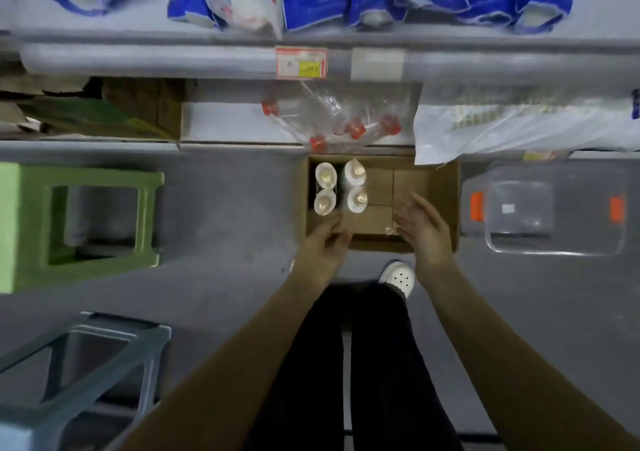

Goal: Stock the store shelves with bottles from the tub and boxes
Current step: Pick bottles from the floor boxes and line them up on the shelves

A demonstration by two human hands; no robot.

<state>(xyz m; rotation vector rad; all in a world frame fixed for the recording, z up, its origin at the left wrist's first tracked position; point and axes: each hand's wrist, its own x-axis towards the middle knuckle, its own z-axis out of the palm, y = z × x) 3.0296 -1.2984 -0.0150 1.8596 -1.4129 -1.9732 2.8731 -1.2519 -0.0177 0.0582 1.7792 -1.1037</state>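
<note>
Head: left hand (327,242), right hand (424,230) spread empty over box (445,194); 4 bottles (356,199) left edge

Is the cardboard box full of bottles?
No, only four white gold-capped bottles stand at the left end of the brown cardboard box.

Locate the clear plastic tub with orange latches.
In the head view, the clear plastic tub sits on the grey floor at the person's right, just right of the open brown cardboard box.
</note>
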